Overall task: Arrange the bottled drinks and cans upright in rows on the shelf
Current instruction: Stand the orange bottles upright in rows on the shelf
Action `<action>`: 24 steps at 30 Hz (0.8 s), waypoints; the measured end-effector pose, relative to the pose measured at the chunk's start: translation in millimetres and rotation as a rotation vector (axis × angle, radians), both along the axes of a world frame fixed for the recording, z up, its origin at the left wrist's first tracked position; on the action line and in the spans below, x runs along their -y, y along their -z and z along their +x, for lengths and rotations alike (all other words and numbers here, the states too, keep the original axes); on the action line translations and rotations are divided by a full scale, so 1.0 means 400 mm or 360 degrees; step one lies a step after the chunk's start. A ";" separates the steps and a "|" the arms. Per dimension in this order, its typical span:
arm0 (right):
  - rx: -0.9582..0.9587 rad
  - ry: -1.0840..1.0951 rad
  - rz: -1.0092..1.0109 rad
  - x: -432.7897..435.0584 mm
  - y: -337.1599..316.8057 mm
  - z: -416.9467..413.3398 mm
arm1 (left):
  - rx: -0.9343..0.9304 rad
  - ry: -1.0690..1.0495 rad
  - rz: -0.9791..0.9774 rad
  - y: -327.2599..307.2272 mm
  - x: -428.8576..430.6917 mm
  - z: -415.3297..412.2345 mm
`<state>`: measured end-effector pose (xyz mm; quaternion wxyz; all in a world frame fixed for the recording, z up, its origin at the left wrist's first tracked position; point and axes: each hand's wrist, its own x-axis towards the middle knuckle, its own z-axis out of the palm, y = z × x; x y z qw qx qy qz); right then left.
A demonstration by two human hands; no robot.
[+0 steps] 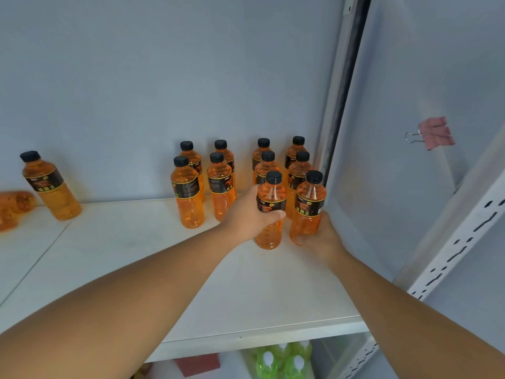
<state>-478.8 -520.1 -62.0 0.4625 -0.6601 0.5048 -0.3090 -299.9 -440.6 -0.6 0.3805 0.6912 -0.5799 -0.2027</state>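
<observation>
Several orange drink bottles with black caps and black labels stand upright in rows at the back right of the white shelf (191, 283). My left hand (247, 216) grips the front bottle (270, 209) of one row around its middle. My right hand (318, 239) holds the neighbouring front bottle (310, 206) near its base, close to the shelf's right wall. Both bottles stand upright on the shelf. Two shorter rows (203, 184) stand to the left. A single bottle (49, 184) stands alone at the far left.
Orange packaged items (13, 207) lie at the far left edge. A white perforated upright (451, 255) frames the right side, with a pink binder clip (434, 134) on the panel. Green bottles (284, 361) and a red box (198, 365) sit on the shelf below.
</observation>
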 end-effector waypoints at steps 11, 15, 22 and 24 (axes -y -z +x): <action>-0.0371 0.0430 -0.0179 -0.176 0.037 -0.007 | 0.0239 -0.0066 0.0507 0.047 -0.199 0.135; -0.0253 0.0265 -0.0175 -0.304 0.016 0.107 | 0.0256 -0.0214 0.0505 0.047 -0.374 0.270; -0.0162 -0.0133 -0.0228 -0.550 -0.002 0.452 | 0.0228 -0.0512 0.0564 0.053 -0.753 0.537; -0.0114 -0.0263 -0.0212 -0.624 0.004 0.548 | 0.0205 -0.0641 0.0574 0.050 -0.856 0.609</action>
